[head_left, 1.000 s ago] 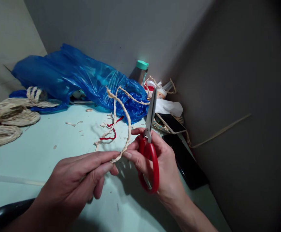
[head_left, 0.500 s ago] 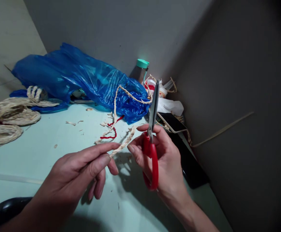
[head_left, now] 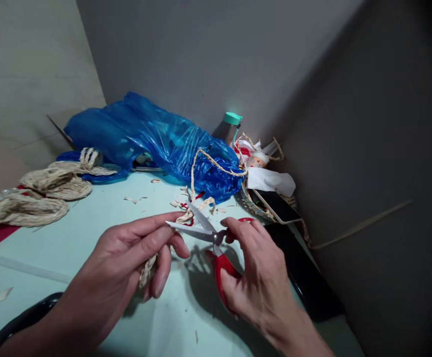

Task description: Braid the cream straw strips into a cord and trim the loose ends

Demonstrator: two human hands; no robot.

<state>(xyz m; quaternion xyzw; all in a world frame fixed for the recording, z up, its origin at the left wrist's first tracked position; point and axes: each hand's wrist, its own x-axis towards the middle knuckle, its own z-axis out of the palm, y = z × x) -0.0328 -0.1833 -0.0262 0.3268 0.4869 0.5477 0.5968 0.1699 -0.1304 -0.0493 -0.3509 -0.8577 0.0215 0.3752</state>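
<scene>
My left hand [head_left: 137, 258] pinches a pale braided cord [head_left: 148, 271] between thumb and forefinger; one stretch of it hangs below the palm and its frayed end sticks out past the fingertips. In my right hand [head_left: 256, 267] is a pair of red-handled scissors [head_left: 226, 267], with fingers and thumb through the loops. The blades are spread and point left, lying around the cord's end close to my left fingertips. Behind them a thin twisted strand [head_left: 216, 163] runs over a blue plastic bag [head_left: 164, 144]. A bit of red yarn shows behind the blades.
Braided straw pieces [head_left: 52, 183] lie at the left. A green-capped bottle [head_left: 233, 124] stands by the wall, near a basket [head_left: 251, 203] with a phone [head_left: 278, 206] on its edge. A black flat object [head_left: 312, 282] lies right of my hand. Scraps dot the pale tabletop [head_left: 100, 213].
The scissors have turned from upright with closed blades to pointing left with blades spread, my right fingers now in the loops. The view has shifted, so the background sits lower and further right.
</scene>
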